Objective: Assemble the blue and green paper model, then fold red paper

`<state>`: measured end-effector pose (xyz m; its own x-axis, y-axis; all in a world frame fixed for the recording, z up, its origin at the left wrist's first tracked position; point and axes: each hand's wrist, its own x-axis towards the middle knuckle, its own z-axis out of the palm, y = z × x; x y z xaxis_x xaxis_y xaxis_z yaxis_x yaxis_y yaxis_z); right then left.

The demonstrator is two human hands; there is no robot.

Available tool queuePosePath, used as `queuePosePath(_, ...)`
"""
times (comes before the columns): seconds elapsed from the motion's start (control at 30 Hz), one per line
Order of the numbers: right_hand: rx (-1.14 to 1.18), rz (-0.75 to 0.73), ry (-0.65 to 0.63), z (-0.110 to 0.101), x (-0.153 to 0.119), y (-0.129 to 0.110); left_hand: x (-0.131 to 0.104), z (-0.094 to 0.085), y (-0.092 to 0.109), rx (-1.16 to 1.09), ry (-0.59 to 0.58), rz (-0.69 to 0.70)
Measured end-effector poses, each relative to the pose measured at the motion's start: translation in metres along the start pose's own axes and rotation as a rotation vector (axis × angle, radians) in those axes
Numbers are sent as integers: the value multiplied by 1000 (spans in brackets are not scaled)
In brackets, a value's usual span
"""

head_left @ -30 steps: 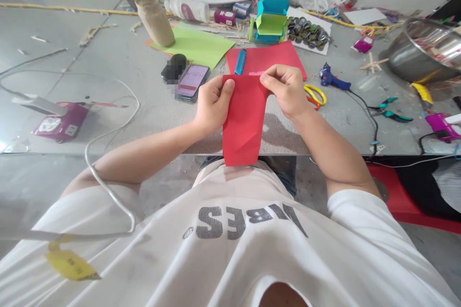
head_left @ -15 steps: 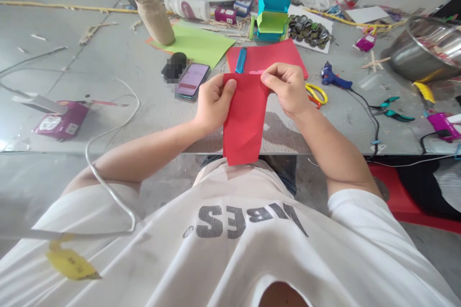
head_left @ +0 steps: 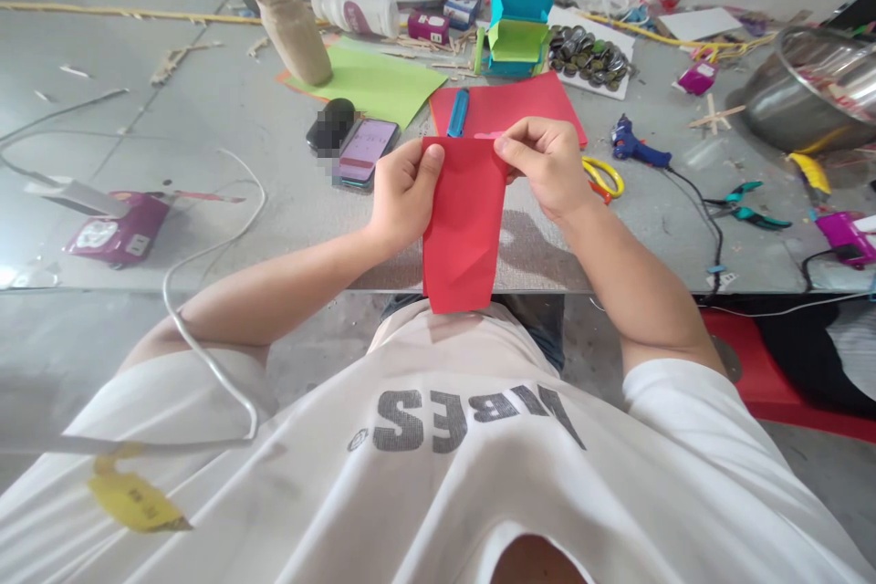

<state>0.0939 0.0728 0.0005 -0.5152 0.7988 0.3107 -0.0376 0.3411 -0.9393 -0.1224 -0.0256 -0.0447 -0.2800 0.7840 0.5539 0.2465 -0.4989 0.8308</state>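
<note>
A folded sheet of red paper (head_left: 462, 228) hangs between my two hands, over the front edge of the table. My left hand (head_left: 403, 196) pinches its upper left corner, thumb on the near face. At the upper right corner, my right hand (head_left: 540, 164) grips the paper between thumb and fingertips. The fingers behind the sheet are partly hidden. Just beyond lie more red paper (head_left: 526, 105) and a blue utility knife (head_left: 458, 112). Yellow-handled scissors (head_left: 603, 176) are partly covered by my right hand and wrist.
To the left are a phone (head_left: 368, 151), green paper (head_left: 383, 78) and a jar (head_left: 294, 36). A blue-green paper box (head_left: 516, 32) and bottle caps (head_left: 589, 55) stand behind. On the right lie a glue gun (head_left: 640, 146), pliers (head_left: 749, 205) and a metal pot (head_left: 814, 96). A white cable (head_left: 205, 246) hangs at left.
Both hands and the red paper have barely shifted, a few pixels up and to the left. The grip on the paper is unchanged.
</note>
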Motion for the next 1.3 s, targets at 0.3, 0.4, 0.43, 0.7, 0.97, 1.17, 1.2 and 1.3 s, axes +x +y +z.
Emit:
queuePosePath(0.3, 45, 70, -32, -4, 1, 0, 2, -3, 0, 13, -12, -1)
queuePosePath(0.4, 32, 72, -30, -4, 2, -1, 2, -4, -1, 22, -23, 7)
queuePosePath(0.43, 24, 71, -30, -5, 2, 0, 2, -4, -2, 26, -24, 8)
queuePosePath(0.7, -16, 65, -21, -3, 4, 7, 3, -2, -5, 57, -19, 7)
queuePosePath(0.97, -22, 63, -44, 5, 2, 8, 6, -6, -8, 43, -21, -8)
queuePosePath(1.17, -59, 45, -103, 8, 0, 10, 9, -9, -13, 51, -2, 3)
queuePosePath(1.2, -63, 37, -110, 9, -1, 11, 10, -9, -13, 52, 8, 7)
queuePosePath(1.3, -68, 20, -71, 12, -1, 15, 9, -6, -13, 47, 25, 20)
